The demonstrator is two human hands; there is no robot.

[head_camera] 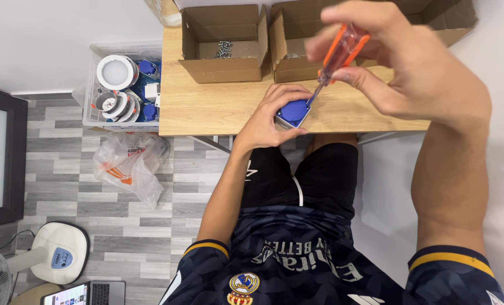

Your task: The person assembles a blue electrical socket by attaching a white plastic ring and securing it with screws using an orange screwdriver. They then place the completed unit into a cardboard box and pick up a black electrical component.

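My left hand (270, 117) grips a small blue and grey box-shaped part (292, 113) against the near edge of the wooden table (207, 104). My right hand (399, 59) is raised close to the camera and holds a screwdriver with a clear orange handle (342, 49). Its metal tip rests on the top right corner of the blue part.
Two open cardboard boxes sit at the back of the table: the left one (225, 42) holds loose screws, the right one (297, 39) stands behind my hands. A clear plastic bin (125, 85) of round white and blue parts is left of the table. A plastic bag (129, 164) lies on the floor.
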